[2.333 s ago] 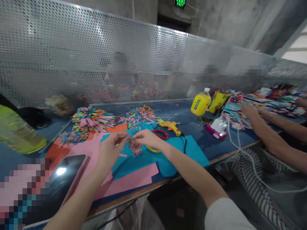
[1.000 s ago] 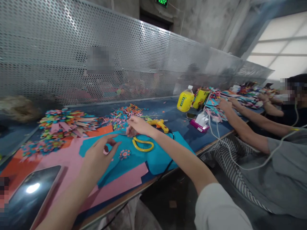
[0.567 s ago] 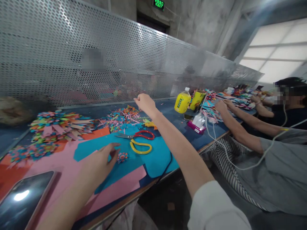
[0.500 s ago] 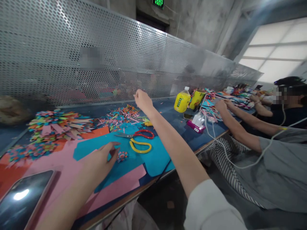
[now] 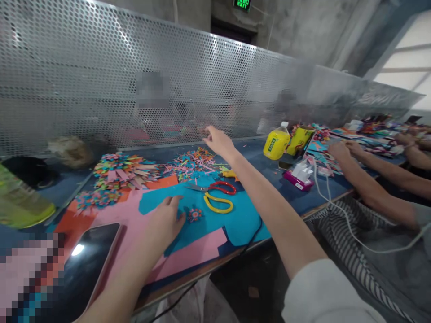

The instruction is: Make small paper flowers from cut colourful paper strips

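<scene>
My left hand [image 5: 164,224] lies flat on the teal paper sheet [image 5: 242,220], fingers spread and empty. A small paper flower [image 5: 194,214] lies just right of its fingertips. My right hand [image 5: 219,141] is stretched far out above a heap of coloured paper scraps [image 5: 190,163], close to the perforated metal screen [image 5: 134,67]. Its fingers reach forward and I see nothing in them. Scissors with a red and a yellow handle [image 5: 217,197] lie on the teal sheet between my arms. A yellow glue gun [image 5: 230,173] peeks out from behind my right forearm.
A phone [image 5: 87,255] lies on pink paper [image 5: 191,251] at the near left. A pile of folded paper fans [image 5: 121,169] sits behind it. To the right stand a yellow bottle [image 5: 276,143] and a tissue pack [image 5: 298,177]; a co-worker's arms [image 5: 370,184] and a white cable [image 5: 336,215] follow.
My right hand left the paper flower, rose and reached out over the scrap heap toward the screen. My left hand let go and settled flat on the paper. The flower now lies loose.
</scene>
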The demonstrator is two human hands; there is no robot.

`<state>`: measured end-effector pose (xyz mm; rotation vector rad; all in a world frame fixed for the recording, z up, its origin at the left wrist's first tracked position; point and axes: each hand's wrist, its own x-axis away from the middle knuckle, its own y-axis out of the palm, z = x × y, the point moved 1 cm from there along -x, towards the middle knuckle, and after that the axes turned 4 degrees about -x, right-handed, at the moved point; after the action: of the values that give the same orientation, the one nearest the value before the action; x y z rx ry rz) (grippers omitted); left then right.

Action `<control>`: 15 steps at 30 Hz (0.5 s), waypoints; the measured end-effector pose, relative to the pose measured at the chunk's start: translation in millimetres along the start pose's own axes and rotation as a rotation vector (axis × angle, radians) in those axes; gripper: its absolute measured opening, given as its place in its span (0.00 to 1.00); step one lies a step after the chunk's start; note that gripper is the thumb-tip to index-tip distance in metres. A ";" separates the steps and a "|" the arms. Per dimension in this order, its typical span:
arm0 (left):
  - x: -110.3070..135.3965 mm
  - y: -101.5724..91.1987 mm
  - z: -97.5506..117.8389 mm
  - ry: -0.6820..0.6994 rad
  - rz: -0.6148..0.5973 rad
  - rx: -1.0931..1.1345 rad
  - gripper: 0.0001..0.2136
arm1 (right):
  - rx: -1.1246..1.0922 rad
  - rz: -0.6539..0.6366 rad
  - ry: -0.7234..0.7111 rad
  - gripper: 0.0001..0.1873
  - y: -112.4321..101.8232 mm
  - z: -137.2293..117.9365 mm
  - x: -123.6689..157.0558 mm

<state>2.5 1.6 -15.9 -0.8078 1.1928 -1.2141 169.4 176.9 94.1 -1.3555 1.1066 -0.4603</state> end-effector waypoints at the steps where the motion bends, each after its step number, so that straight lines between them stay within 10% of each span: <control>1: 0.0 0.3 -1.3 -0.018 -0.017 -0.021 0.19 | 0.002 -0.021 0.012 0.19 -0.5 1.2 1.9; 10: 4.4 -26.7 -26.3 -0.163 0.055 -0.097 0.17 | -0.088 -0.214 0.043 0.12 -9.5 -13.4 20.8; 15: 6.0 -29.0 -28.8 -0.133 -0.128 -0.029 0.17 | -0.071 -0.338 0.038 0.04 -39.6 -48.5 72.2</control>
<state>-33.1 -6.9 3.2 -0.9841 1.0652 -1.2291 174.8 83.3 112.2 -1.6105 0.9337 -0.6998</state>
